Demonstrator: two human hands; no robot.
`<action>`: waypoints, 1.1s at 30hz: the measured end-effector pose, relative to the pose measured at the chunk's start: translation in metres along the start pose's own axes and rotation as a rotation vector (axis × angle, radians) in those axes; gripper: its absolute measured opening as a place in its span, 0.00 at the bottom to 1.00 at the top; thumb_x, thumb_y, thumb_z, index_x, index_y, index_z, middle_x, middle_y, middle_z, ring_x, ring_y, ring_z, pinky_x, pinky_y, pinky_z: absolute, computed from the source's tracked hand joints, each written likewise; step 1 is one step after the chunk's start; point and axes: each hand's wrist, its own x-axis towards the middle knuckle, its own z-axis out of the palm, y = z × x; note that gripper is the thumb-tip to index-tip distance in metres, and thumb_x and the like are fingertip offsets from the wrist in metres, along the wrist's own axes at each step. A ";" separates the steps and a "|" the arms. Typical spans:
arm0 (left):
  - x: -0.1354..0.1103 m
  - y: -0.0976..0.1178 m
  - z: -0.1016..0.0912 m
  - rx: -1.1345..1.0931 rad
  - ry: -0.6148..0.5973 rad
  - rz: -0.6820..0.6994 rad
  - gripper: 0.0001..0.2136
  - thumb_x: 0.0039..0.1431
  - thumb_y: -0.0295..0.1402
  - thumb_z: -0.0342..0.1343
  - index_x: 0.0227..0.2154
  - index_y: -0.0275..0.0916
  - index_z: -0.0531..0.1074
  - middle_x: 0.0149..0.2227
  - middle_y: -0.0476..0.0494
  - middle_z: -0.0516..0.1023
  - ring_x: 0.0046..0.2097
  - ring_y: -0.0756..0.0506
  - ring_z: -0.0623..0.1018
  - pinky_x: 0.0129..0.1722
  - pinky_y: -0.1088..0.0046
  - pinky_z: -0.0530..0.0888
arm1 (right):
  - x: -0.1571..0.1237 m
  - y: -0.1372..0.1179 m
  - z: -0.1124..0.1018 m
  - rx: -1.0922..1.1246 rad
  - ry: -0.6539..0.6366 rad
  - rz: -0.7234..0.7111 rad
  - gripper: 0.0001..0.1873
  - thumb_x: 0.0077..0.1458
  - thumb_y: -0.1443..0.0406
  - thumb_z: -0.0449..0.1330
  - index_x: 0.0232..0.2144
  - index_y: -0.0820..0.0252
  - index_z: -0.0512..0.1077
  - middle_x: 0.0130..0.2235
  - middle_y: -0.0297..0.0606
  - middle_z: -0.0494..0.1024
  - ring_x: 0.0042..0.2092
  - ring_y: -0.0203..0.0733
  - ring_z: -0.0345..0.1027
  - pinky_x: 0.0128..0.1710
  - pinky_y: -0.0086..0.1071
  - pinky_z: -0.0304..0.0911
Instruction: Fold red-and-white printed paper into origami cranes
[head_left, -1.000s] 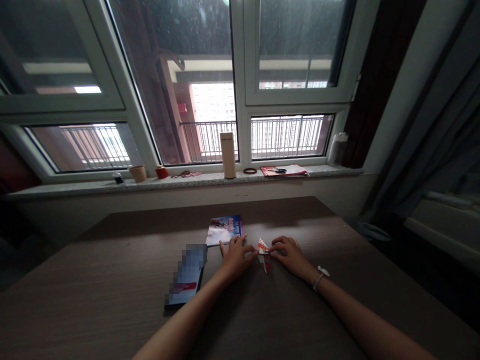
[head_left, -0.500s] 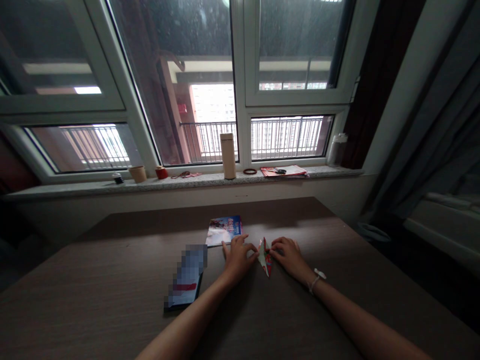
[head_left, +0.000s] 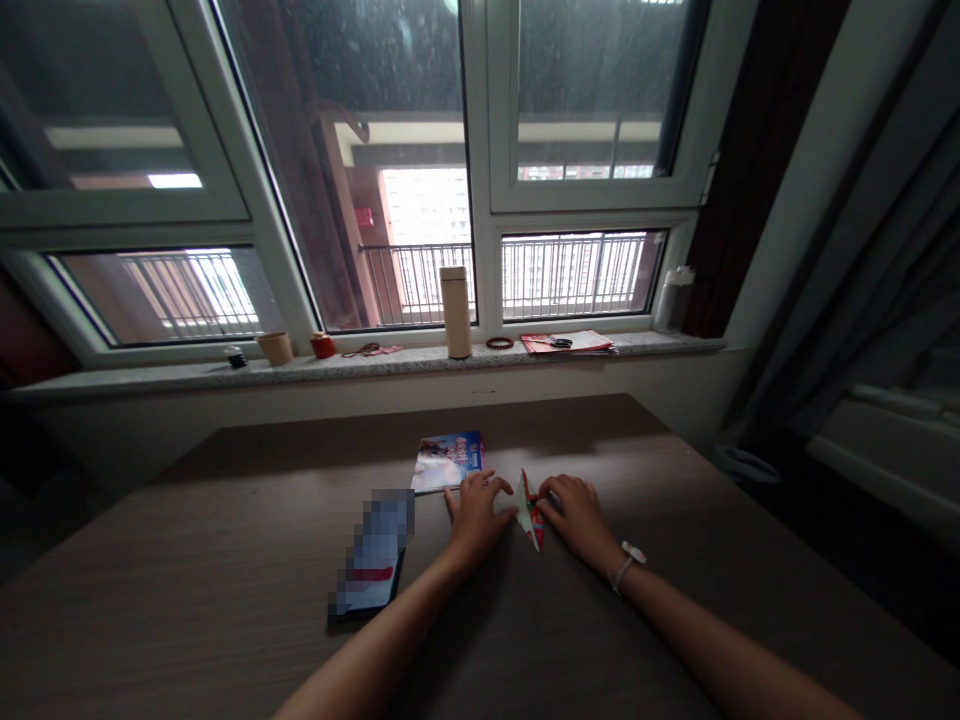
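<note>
Location of folded paper point(head_left: 531, 522): on brown table point(head_left: 187, 570), between left hand point(head_left: 478, 514) and right hand point(head_left: 577, 508). Narrow points at far and near ends; pale face to the left, red and green print to the right.

Left fingers: parted, thumb tip at or just beside the paper's left edge; impossible to tell if in firm contact. Right fingers: curled, tips at the right edge near mid-length; impossible to tell whether pinching or merely touching.

Expected handling: very light, thin, probably springy along the creases, easily crumpled at the points. Likely to slide on the smooth tabletop. Grip at the middle, presumably the stiffest part, between thumb and index finger. Press lightly; avoid squeezing the points.

Adjacent items: booklet point(head_left: 448, 460) just beyond left hand; phone point(head_left: 375, 560) farther left, flat on the tabletop.
</note>
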 end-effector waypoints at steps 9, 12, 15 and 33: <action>-0.002 0.002 0.000 0.063 0.002 0.024 0.05 0.58 0.36 0.57 0.35 0.48 0.78 0.58 0.45 0.66 0.62 0.36 0.59 0.60 0.35 0.39 | -0.003 -0.006 -0.004 -0.108 0.010 -0.031 0.10 0.59 0.60 0.54 0.35 0.52 0.76 0.41 0.37 0.76 0.48 0.45 0.63 0.59 0.49 0.42; -0.001 0.003 -0.001 0.050 0.013 0.019 0.11 0.59 0.35 0.56 0.44 0.52 0.75 0.58 0.45 0.66 0.61 0.37 0.61 0.60 0.37 0.42 | -0.004 -0.007 -0.005 -0.120 0.022 -0.032 0.11 0.60 0.59 0.54 0.35 0.52 0.76 0.41 0.37 0.76 0.48 0.46 0.63 0.60 0.52 0.40; -0.002 0.004 -0.002 0.050 0.008 0.033 0.12 0.59 0.34 0.55 0.45 0.54 0.74 0.58 0.45 0.65 0.60 0.37 0.62 0.60 0.36 0.42 | -0.004 -0.008 -0.006 -0.124 0.023 -0.036 0.12 0.60 0.58 0.53 0.34 0.51 0.77 0.41 0.37 0.76 0.48 0.46 0.64 0.60 0.53 0.39; -0.003 0.006 -0.002 0.086 -0.010 0.038 0.09 0.58 0.37 0.57 0.40 0.53 0.79 0.58 0.44 0.67 0.61 0.36 0.61 0.61 0.37 0.42 | -0.002 -0.008 -0.005 -0.060 -0.025 -0.080 0.12 0.60 0.62 0.54 0.39 0.46 0.77 0.41 0.35 0.77 0.48 0.44 0.65 0.61 0.55 0.36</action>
